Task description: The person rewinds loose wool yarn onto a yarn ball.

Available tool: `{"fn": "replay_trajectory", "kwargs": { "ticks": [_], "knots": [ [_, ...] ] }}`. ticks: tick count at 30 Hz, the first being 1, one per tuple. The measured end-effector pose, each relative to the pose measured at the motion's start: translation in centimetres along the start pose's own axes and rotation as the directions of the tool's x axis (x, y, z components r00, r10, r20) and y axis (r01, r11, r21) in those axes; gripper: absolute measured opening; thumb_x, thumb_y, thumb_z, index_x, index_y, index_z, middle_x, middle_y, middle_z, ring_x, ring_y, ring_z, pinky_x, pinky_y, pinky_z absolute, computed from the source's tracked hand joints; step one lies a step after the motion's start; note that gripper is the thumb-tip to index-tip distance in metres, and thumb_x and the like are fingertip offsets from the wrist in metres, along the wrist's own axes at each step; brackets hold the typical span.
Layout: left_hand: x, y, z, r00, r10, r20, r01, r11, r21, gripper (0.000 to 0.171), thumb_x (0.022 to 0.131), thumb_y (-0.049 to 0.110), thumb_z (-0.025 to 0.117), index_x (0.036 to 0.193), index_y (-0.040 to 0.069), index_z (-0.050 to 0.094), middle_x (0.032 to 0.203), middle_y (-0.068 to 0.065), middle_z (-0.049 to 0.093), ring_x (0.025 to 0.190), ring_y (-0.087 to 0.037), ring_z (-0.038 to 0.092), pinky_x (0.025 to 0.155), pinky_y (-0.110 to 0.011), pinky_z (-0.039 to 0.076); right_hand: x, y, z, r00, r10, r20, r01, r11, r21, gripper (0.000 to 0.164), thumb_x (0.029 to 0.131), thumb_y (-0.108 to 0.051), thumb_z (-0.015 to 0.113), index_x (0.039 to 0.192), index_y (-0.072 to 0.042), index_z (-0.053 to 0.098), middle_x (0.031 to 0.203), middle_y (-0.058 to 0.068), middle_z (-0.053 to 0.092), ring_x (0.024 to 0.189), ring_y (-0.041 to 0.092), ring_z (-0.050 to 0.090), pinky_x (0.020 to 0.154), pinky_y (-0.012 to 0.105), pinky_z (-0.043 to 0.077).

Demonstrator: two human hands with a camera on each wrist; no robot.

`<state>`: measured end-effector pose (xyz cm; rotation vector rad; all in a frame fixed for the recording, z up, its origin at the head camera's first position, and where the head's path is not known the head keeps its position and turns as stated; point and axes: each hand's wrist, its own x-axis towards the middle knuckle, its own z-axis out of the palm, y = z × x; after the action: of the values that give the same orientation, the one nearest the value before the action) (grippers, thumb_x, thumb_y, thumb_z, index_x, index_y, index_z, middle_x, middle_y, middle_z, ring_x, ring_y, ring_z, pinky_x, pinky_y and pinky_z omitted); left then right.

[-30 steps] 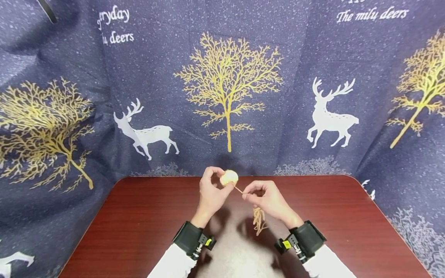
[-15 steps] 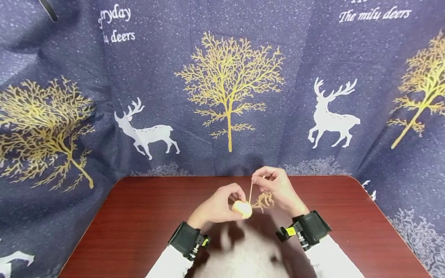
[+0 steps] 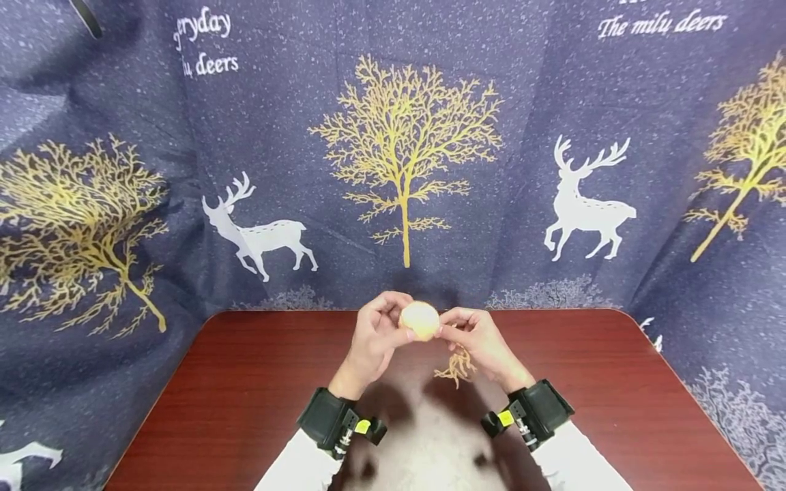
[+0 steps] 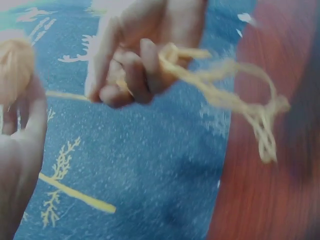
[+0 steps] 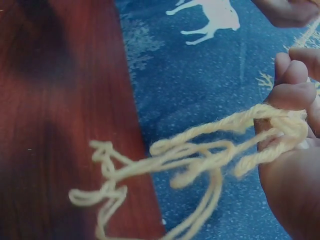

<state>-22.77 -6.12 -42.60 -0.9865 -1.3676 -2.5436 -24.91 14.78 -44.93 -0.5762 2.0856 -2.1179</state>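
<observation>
A small ball of pale yellow yarn (image 3: 420,320) is held up over the table by my left hand (image 3: 373,341), thumb and fingers gripping its left side. Close at its right side, my right hand (image 3: 482,344) pinches the strand. In the left wrist view a short taut strand (image 4: 67,95) runs from the ball (image 4: 15,67) to the right fingertips. Loose loops of yarn (image 3: 457,367) dangle below the right hand. The right wrist view has these tangled loops (image 5: 200,155) coming out of the curled right fingers (image 5: 295,92).
A reddish-brown wooden table (image 3: 258,382) lies under both hands, with a bright glare patch in front. Behind it hangs a dark blue cloth (image 3: 344,273) printed with trees and deer. Each wrist wears a black band with a camera (image 3: 328,416).
The ball swung down and right, then back up and left in my left hand. My right hand rose with the strand, then came down beside the ball. Both hands kept their hold.
</observation>
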Motion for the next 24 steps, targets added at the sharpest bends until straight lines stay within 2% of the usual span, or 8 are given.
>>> {"fn": "replay_trajectory", "kwargs": {
  "ticks": [2, 5, 8, 10, 14, 18, 20, 24],
  "knots": [
    [0.1, 0.0, 0.2, 0.993, -0.002, -0.121, -0.003, 0.999, -0.044, 0.038, 0.073, -0.013, 0.065, 0.105, 0.007, 0.064, 0.110, -0.005, 0.061, 0.095, -0.014, 0.063, 0.080, -0.023, 0.057, -0.2, 0.2, 0.3, 1.000, 0.006, 0.007, -0.006, 1.000, -0.023, 0.016, 0.089, -0.006, 0.074, 0.099, 0.006, 0.070, 0.084, 0.003, 0.073, 0.064, 0.009, 0.059, 0.054, 0.020, 0.051],
    [0.4, -0.1, 0.5, 0.957, 0.010, -0.291, -0.021, 0.999, -0.034, 0.035, 0.075, -0.015, 0.064, 0.104, 0.004, 0.063, 0.106, -0.007, 0.063, 0.093, -0.015, 0.064, 0.078, -0.025, 0.059, -0.7, 0.2, 0.8, 1.000, -0.005, 0.024, 0.007, 0.997, -0.077, 0.016, 0.088, -0.004, 0.075, 0.098, 0.007, 0.070, 0.084, 0.005, 0.072, 0.061, 0.010, 0.059, 0.053, 0.021, 0.052],
    [0.6, -0.6, 0.5, 0.904, 0.067, -0.422, 0.005, 0.986, 0.166, 0.031, 0.074, -0.015, 0.071, 0.101, -0.002, 0.061, 0.099, -0.008, 0.065, 0.089, -0.015, 0.066, 0.076, -0.025, 0.059, -1.1, -0.2, 1.3, 0.999, -0.022, 0.046, 0.029, 0.989, -0.148, 0.012, 0.088, -0.006, 0.076, 0.095, 0.002, 0.072, 0.080, 0.010, 0.071, 0.056, 0.011, 0.057, 0.049, 0.023, 0.050],
    [0.4, -0.9, 0.3, 0.886, 0.110, -0.450, 0.063, 0.934, 0.353, 0.033, 0.072, -0.012, 0.076, 0.100, -0.004, 0.061, 0.098, -0.007, 0.064, 0.087, -0.015, 0.064, 0.075, -0.025, 0.059, -1.4, -0.8, 1.5, 0.997, -0.039, 0.062, 0.051, 0.979, -0.199, 0.009, 0.088, -0.008, 0.077, 0.094, -0.002, 0.073, 0.078, 0.012, 0.070, 0.054, 0.011, 0.056, 0.046, 0.023, 0.048],
    [-0.3, -1.7, -0.6, 0.915, 0.195, -0.352, 0.127, 0.689, 0.713, 0.036, 0.069, -0.002, 0.082, 0.099, 0.000, 0.063, 0.098, -0.009, 0.060, 0.086, -0.018, 0.060, 0.074, -0.029, 0.056, -1.7, -1.7, 1.5, 0.993, -0.091, 0.080, 0.108, 0.963, -0.245, 0.006, 0.088, -0.008, 0.077, 0.093, -0.006, 0.074, 0.076, 0.017, 0.069, 0.051, 0.014, 0.055, 0.042, 0.025, 0.046],
    [-1.0, -2.5, -1.6, 0.965, 0.179, -0.192, 0.082, 0.486, 0.870, 0.037, 0.064, 0.002, 0.083, 0.096, 0.005, 0.064, 0.097, -0.008, 0.059, 0.086, -0.021, 0.059, 0.073, -0.035, 0.053, -1.5, -2.4, 1.0, 0.985, -0.155, 0.071, 0.168, 0.949, -0.267, 0.006, 0.088, -0.005, 0.076, 0.093, -0.005, 0.074, 0.075, 0.013, 0.069, 0.049, 0.019, 0.057, 0.041, 0.028, 0.048],
    [-1.3, -2.7, -2.0, 0.987, 0.108, -0.122, 0.061, 0.449, 0.892, 0.038, 0.063, 0.001, 0.082, 0.095, 0.006, 0.064, 0.097, -0.006, 0.059, 0.086, -0.019, 0.058, 0.073, -0.034, 0.053, -1.4, -2.6, 0.7, 0.984, -0.166, 0.062, 0.177, 0.948, -0.264, 0.006, 0.088, -0.004, 0.076, 0.093, -0.005, 0.074, 0.076, 0.013, 0.070, 0.050, 0.021, 0.058, 0.041, 0.030, 0.050],
    [-1.7, -2.5, -2.2, 0.995, -0.095, 0.010, 0.036, 0.464, 0.885, 0.038, 0.062, 0.001, 0.083, 0.094, 0.007, 0.063, 0.094, -0.002, 0.059, 0.084, -0.016, 0.058, 0.072, -0.035, 0.055, -1.0, -3.1, 0.1, 0.988, -0.150, 0.032, 0.153, 0.970, -0.190, 0.007, 0.088, -0.003, 0.075, 0.094, -0.001, 0.073, 0.078, 0.010, 0.070, 0.053, 0.018, 0.060, 0.044, 0.028, 0.051]
  ]
}}
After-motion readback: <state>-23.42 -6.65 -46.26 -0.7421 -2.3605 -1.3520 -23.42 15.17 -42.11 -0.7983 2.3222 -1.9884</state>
